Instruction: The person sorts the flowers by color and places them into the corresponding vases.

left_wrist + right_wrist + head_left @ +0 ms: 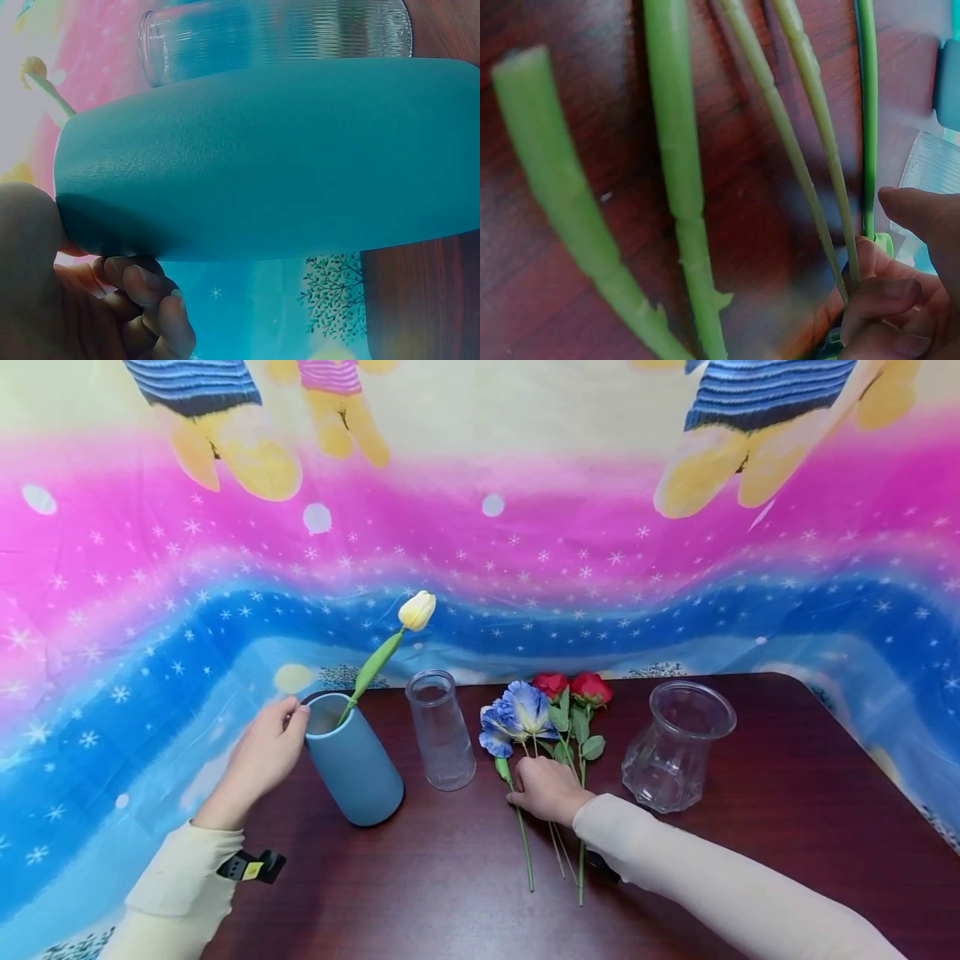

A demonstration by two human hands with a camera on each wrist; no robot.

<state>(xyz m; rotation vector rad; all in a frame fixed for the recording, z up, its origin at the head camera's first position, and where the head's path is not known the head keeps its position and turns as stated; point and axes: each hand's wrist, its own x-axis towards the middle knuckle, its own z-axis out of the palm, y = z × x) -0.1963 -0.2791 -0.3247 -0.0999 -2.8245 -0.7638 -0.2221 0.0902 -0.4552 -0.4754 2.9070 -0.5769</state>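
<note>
My left hand (266, 752) holds the rim of a matte blue vase (356, 768) at its left side; in the left wrist view the fingers (169, 322) curl beside its wall. A pale yellow tulip (417, 610) stands in the vase, leaning right, the lower stem hidden inside. My right hand (547, 789) is low over the loose flowers, thumb and index finger around a green stem (868, 112), thumb apart from the index finger. Under and beyond this hand lie blue flowers (517, 714) on thin stems and red roses (590, 689) on thicker ones.
A slim clear glass vase (444, 743) stands between the blue vase and the flowers. To the right is a flared clear glass vase (667, 760). All rest on a dark wooden table (450, 893). A patterned cloth (480, 543) hangs behind the table.
</note>
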